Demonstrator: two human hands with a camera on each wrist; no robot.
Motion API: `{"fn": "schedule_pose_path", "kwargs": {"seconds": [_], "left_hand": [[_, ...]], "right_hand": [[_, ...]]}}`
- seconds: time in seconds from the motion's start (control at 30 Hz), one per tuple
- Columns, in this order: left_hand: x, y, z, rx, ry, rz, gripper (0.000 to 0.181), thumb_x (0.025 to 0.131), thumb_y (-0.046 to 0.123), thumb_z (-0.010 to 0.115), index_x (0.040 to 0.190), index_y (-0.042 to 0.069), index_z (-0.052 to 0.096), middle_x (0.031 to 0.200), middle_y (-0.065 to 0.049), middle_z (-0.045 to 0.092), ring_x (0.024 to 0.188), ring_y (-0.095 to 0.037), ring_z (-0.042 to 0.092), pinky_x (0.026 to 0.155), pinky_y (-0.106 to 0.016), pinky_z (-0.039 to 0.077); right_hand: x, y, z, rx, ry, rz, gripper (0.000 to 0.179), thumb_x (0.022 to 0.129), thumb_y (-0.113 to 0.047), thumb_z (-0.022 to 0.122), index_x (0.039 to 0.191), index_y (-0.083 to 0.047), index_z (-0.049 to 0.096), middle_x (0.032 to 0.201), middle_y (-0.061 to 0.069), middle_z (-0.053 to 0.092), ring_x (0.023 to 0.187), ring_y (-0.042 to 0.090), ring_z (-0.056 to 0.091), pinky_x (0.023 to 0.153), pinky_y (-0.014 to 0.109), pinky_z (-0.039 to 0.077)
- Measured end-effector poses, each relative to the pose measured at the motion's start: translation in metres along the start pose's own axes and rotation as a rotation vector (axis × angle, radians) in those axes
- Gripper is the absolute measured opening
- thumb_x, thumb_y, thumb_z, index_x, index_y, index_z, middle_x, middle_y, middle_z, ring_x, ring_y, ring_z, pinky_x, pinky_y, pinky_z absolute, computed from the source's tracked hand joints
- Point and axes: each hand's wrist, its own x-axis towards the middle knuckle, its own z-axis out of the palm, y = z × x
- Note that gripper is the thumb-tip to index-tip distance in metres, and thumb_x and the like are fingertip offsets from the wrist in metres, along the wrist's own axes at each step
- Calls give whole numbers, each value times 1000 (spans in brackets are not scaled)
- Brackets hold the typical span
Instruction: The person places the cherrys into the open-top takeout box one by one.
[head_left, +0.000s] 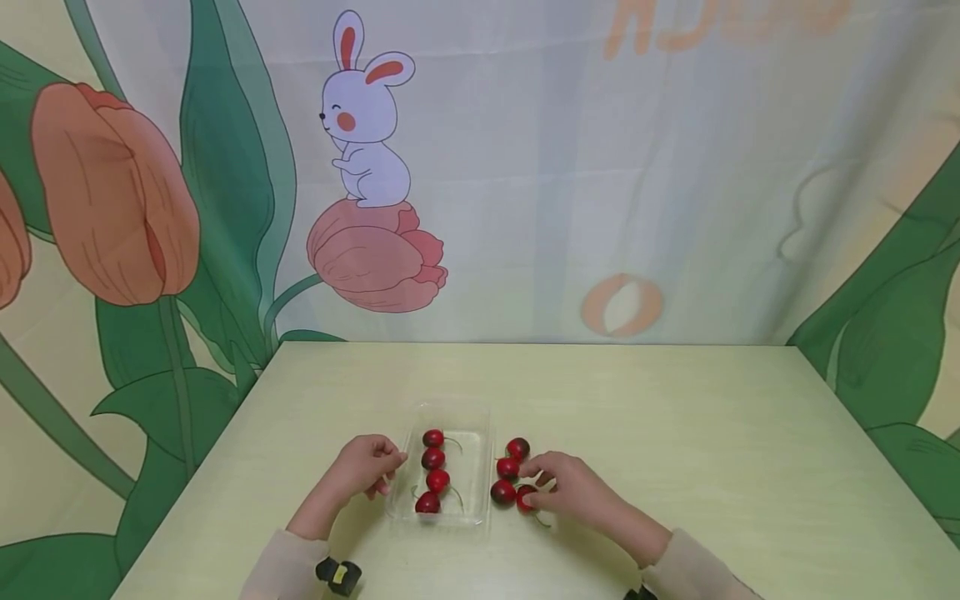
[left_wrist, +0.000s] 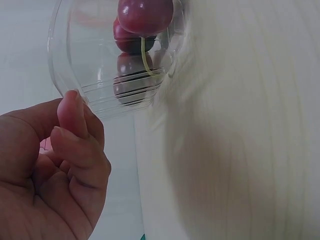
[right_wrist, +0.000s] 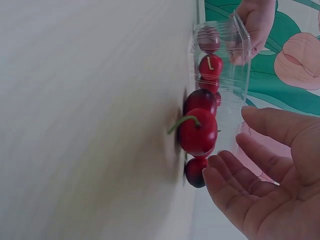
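Note:
A clear plastic box (head_left: pixel 472 467) lies on the table with several dark red cherries (head_left: pixel 438 480) in a column along its left side. My left hand (head_left: pixel 365 467) pinches the box's left rim between thumb and fingers; the left wrist view shows the thumb tip at the rim's corner. Right of the box, several more cherries (head_left: pixel 503 492) sit in a cluster. Over that cluster is my right hand (head_left: pixel 577 493), thumb and fingers spread around the near cherry (right_wrist: pixel 198 132), which has a green stem. A gap shows between the fingers and that cherry in the right wrist view.
The pale wooden table (head_left: pixel 675 417) runs back to a printed curtain (head_left: pixel 510 167) with a rabbit and tulips. A black wrist strap (head_left: pixel 339 575) is on the left sleeve.

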Motion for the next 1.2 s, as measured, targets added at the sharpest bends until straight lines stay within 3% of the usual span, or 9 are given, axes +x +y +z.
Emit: {"fn": "schedule_pose_path", "kwargs": {"seconds": [0.4,0.7,0.93,1.2], "left_hand": [[0,0,0,16,-3,0,16,101,14,63,91,1,63,70,-3,58,51,-11,52,48,-21,43],[0,-1,-2,4,0,-7,15,100,12,63,89,1,62,69,-3,58,49,-10,52,47,-20,42],[0,-2,-2,-3,-5,4,16,100,12,62,89,0,62,69,-3,58,49,-10,52,47,-21,42],[0,0,-1,4,-3,6,16,100,12,62,89,0,62,70,-3,58,50,-10,52,47,-21,43]], "right_hand": [[-2,8,5,4,-28,26,27,86,-4,77,112,0,70,112,13,72,94,22,69,76,24,57],[3,7,7,-18,-63,53,26,87,-3,77,112,0,70,110,11,73,94,22,68,78,30,59],[5,7,10,-35,-65,65,26,86,-2,78,111,-1,71,107,11,74,92,21,67,71,25,56],[6,8,10,-50,-63,67,26,85,-3,79,111,-2,72,106,10,74,93,21,67,74,30,57]]}}
